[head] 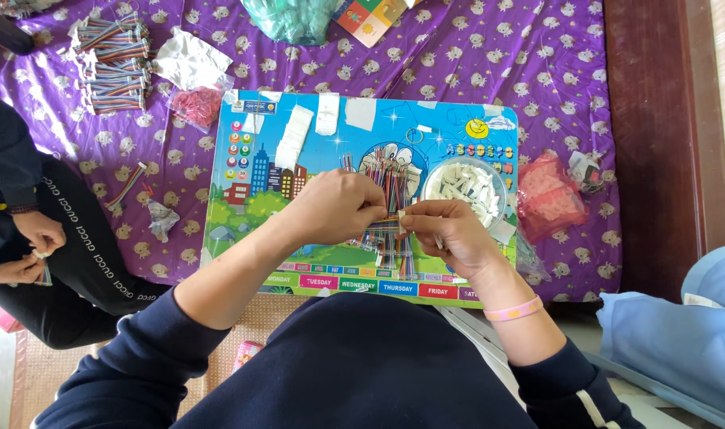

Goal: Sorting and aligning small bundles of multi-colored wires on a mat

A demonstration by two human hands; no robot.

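Dark blue sleeves at the bottom of the frame, pushed up the forearms, a pink wristband (512, 310) on the right wrist. At centre, left hand (339, 208) curled, fingertips pinched on a short bundle of multicoloured ribbon wires (382, 226); right hand (448, 232) closed likewise, thumb and forefinger pinching a small white connector piece (401, 222) at the bundle's end. Hands almost touching, just above a loose heap of the same coloured wires (390, 187) spread on a bright picture board (259, 191). Right of the heap, a round clear bowl (466, 187) of small white connectors, fairly full. Strips of white tape (295, 137) along the board's top.

Upper left of the frame, on the purple patterned cloth (537, 63): a stack of finished-looking wire bundles (115, 59), neatly laid. Judging by that stack, a good share done; judging by the heap and the full bowl, plenty left. Pink bags of small parts (547, 195) at right centre, another (196, 103) near the stack.

At the left edge, another person's hands (25, 250) busy with something small, too tiny to tell.
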